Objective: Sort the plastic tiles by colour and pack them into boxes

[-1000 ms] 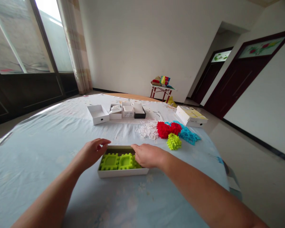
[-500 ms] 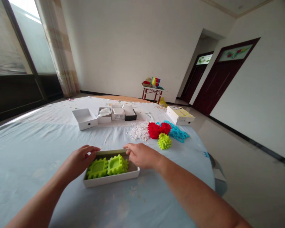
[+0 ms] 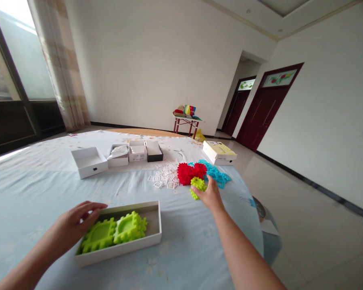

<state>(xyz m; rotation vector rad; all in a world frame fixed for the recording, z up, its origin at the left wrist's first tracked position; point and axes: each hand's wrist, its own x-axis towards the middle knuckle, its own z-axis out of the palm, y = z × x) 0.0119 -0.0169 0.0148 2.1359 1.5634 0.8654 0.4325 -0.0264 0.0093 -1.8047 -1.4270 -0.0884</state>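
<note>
A shallow white box (image 3: 121,251) lies on the table in front of me. Two groups of lime-green interlocking blocks (image 3: 99,233) fill its left and middle, while grey bottom shows at its right end. My left hand (image 3: 78,219) grips the box's back left edge, its fingers bent over the rim. Farther off to the right, my right hand (image 3: 210,193) has its thumb and fingers around a small pile of lime-green interlocking pieces (image 3: 197,184). Red interlocking pieces (image 3: 186,174) touch that pile from behind. Blue pieces (image 3: 219,177) lie beyond the right hand.
Loose white pieces (image 3: 166,175) are spread left of the red ones. Behind them stand a white box lid (image 3: 89,161), several small boxes (image 3: 137,152) and a yellow-topped box (image 3: 220,152). A pale blue cloth (image 3: 181,257) covers the round table.
My right hand has left the box's back edge and moved forward and right to the lime-green pile. My left hand stays at the box. The view has shifted slightly right.
</note>
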